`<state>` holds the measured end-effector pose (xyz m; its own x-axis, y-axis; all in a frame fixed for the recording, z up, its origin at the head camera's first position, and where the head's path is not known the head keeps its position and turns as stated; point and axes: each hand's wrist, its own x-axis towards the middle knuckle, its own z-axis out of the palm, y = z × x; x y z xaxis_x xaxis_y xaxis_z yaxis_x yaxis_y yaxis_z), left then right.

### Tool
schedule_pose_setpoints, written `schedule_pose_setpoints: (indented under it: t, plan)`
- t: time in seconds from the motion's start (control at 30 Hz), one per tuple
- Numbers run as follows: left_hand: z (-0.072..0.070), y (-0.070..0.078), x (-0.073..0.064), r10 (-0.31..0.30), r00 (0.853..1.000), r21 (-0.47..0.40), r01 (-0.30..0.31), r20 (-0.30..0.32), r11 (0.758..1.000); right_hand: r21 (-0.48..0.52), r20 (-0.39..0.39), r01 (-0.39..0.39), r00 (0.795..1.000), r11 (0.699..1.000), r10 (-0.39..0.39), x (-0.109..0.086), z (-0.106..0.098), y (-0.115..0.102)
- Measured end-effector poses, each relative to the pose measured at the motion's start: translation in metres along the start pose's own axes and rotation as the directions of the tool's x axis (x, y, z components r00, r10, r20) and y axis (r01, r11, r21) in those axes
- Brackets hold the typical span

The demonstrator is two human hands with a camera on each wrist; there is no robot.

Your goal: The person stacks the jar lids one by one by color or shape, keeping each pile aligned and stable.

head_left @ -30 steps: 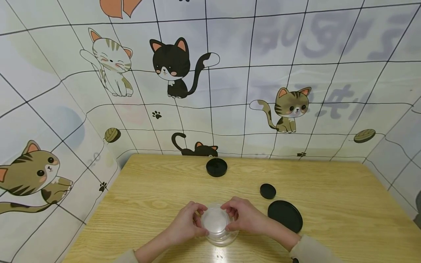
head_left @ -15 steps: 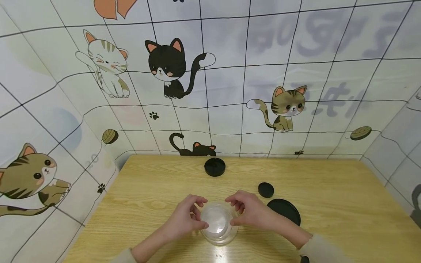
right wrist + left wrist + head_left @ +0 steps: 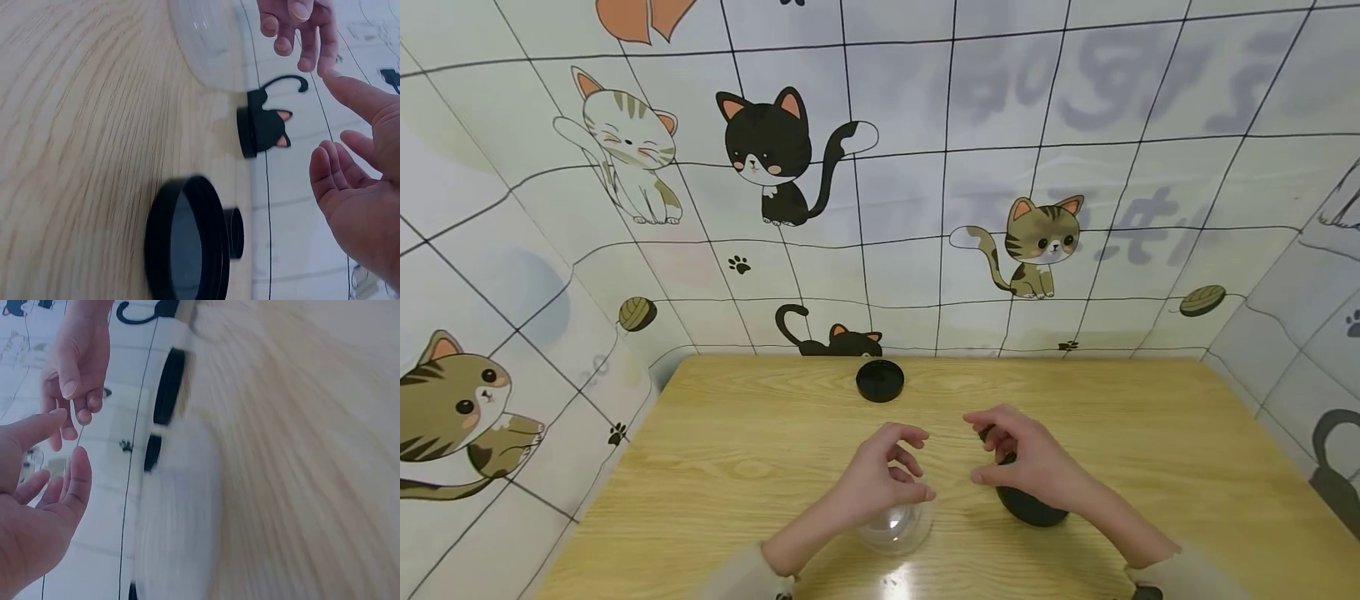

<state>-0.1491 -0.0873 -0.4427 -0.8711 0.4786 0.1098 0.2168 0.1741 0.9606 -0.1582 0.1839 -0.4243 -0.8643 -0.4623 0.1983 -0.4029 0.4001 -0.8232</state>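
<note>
A clear, round plastic container (image 3: 895, 533) stands on the wooden table, blurred in the left wrist view. My left hand (image 3: 886, 473) hovers over it with loosely bent fingers and holds nothing, hiding its far part in the head view. To the right, my right hand (image 3: 1033, 467) hangs in the air with thumb and fingers spread apart, also without anything in them. Below that hand lies a large black round lid (image 3: 1032, 507), partly covered by it. A small black lid (image 3: 235, 232) sits just beyond the large one, mostly hidden behind the right hand's fingers in the head view.
Another black lid (image 3: 880, 381) lies near the back edge of the wooden table (image 3: 760, 417). Behind the table hangs a cloth backdrop (image 3: 910, 275) with grid lines and cartoon cats, folding round at both sides.
Both hands have left the clear container and risen. The left has moved right over it, and the right has moved right over the black lids. The head view has shifted slightly.
</note>
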Motion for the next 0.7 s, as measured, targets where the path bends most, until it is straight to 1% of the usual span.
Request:
schedule_pose_setpoints:
  t: [0.13, 0.23, 0.33, 0.43, 0.57, 0.7]
  plan:
    - [0.02, 0.002, 0.015, -0.011, 1.0, -0.023, 0.011, 0.02, 1.0, 0.002, -0.054, -0.04, 0.998, 0.999, 0.041, -0.017, -0.015, 0.007]
    - [0.036, 0.001, 0.024, -0.054, 0.998, -0.004, 0.055, 0.044, 0.999, -0.02, -0.085, -0.079, 0.993, 0.997, 0.077, -0.032, -0.026, 0.015]
    - [0.052, -0.002, 0.031, -0.082, 0.995, 0.013, 0.082, 0.061, 0.997, -0.021, -0.101, -0.12, 0.988, 0.993, 0.117, -0.046, -0.034, 0.026]
    - [0.066, -0.006, 0.035, -0.085, 0.995, -0.014, 0.086, 0.042, 0.996, -0.024, -0.114, -0.15, 0.983, 0.988, 0.146, -0.06, -0.039, 0.036]
    - [0.084, -0.013, 0.039, -0.082, 0.996, -0.051, 0.081, -0.018, 0.995, -0.04, -0.132, -0.169, 0.978, 0.985, 0.162, -0.074, -0.044, 0.048]
    - [0.097, -0.018, 0.04, -0.105, 0.993, -0.077, 0.101, -0.048, 0.992, -0.036, -0.107, -0.217, 0.971, 0.975, 0.212, -0.085, -0.047, 0.057]
